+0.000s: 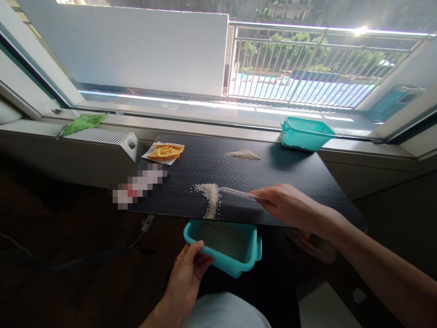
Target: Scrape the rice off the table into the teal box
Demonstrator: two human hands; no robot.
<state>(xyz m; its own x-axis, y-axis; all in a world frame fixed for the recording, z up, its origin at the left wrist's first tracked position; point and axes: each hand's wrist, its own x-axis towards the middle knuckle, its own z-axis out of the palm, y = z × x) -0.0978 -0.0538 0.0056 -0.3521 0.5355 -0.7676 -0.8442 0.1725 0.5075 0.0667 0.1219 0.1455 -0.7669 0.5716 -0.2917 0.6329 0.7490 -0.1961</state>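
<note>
My left hand grips the near left rim of a turquoise plastic container, holding it just below the table's front edge. White grains that look like rice lie in a bent streak reaching that edge, above the container. My right hand is closed around a thin clear plastic strip, whose exact kind I cannot make out. Its far end touches the right side of the grains. Farther back on the dark table rests a small beige-brown pile of grains.
Another turquoise container stands at the table's back right corner. An orange-yellow packet on white paper lies at the back left, near a blurred-out item. A radiator with a green cloth stands left, and a window runs behind.
</note>
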